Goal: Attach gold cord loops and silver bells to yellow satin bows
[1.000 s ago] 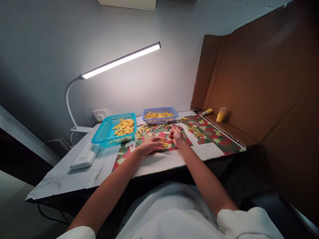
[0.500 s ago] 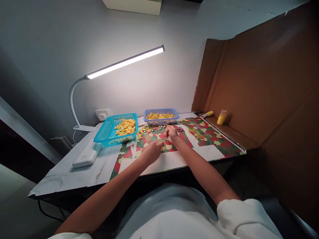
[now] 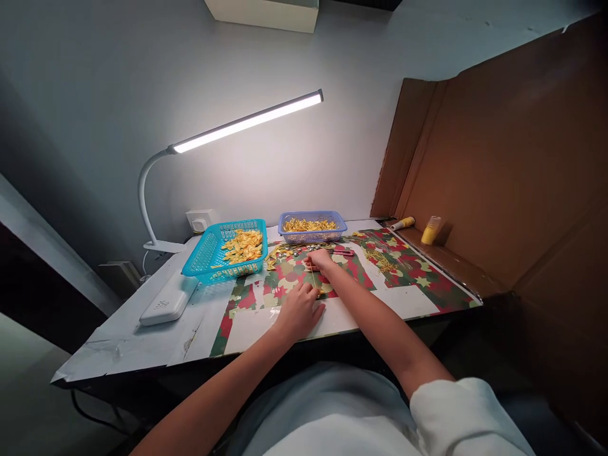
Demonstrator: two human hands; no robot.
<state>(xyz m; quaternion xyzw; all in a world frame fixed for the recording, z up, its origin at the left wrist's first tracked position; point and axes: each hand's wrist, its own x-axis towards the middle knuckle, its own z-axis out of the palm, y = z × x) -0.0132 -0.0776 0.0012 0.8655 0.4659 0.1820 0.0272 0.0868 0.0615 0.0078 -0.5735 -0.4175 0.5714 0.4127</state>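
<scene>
My right hand (image 3: pixel 320 260) is closed in a pinch on a thin gold cord (image 3: pixel 312 276) above the middle of the patterned mat. The cord runs down from its fingers toward a small gold piece (image 3: pixel 321 292), whose shape I cannot make out. Nearer to me, my left hand (image 3: pixel 298 311) rests low over the mat's white strip, thumb apart from the fingers, fingertips beside the cord's lower end. Just beyond my right hand lie loose gold leaf-like pieces (image 3: pixel 280 252), small silvery bits and a pink-handled tool (image 3: pixel 342 253).
A turquoise basket (image 3: pixel 202 261) of gold pieces stands at left, a lilac basket (image 3: pixel 311 238) behind my hands. Gold cords (image 3: pixel 381 260) lie at right. A white power bank (image 3: pixel 164 305), desk lamp (image 3: pixel 151 212), two yellow-filled bottles (image 3: pixel 429 232) and a cardboard wall (image 3: pixel 498 171) surround the area.
My left hand has come down toward the front edge and loosened from its pinch, thumb now apart. My right hand has shifted slightly left and farther from the left, with the cord stretching below it.
</scene>
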